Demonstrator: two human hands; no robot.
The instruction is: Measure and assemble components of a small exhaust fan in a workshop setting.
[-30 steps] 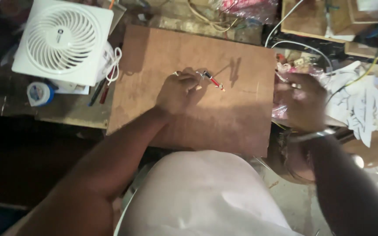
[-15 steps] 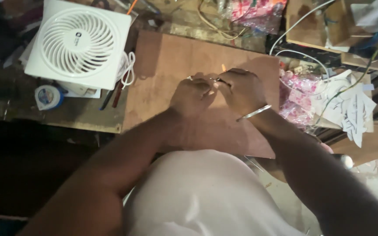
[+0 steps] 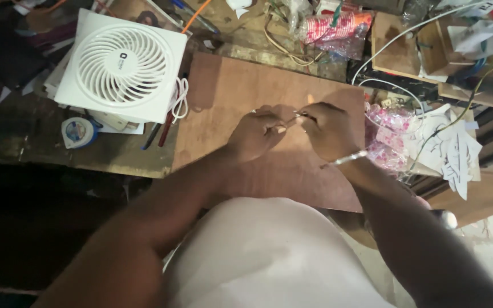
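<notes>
We've got both hands meeting over the board (image 3: 229,97): left hand (image 3: 256,134) & right hand (image 3: 329,130) pinch a thin wire (image 3: 293,118) betw. fingertips, its axis running left-right.
</notes>
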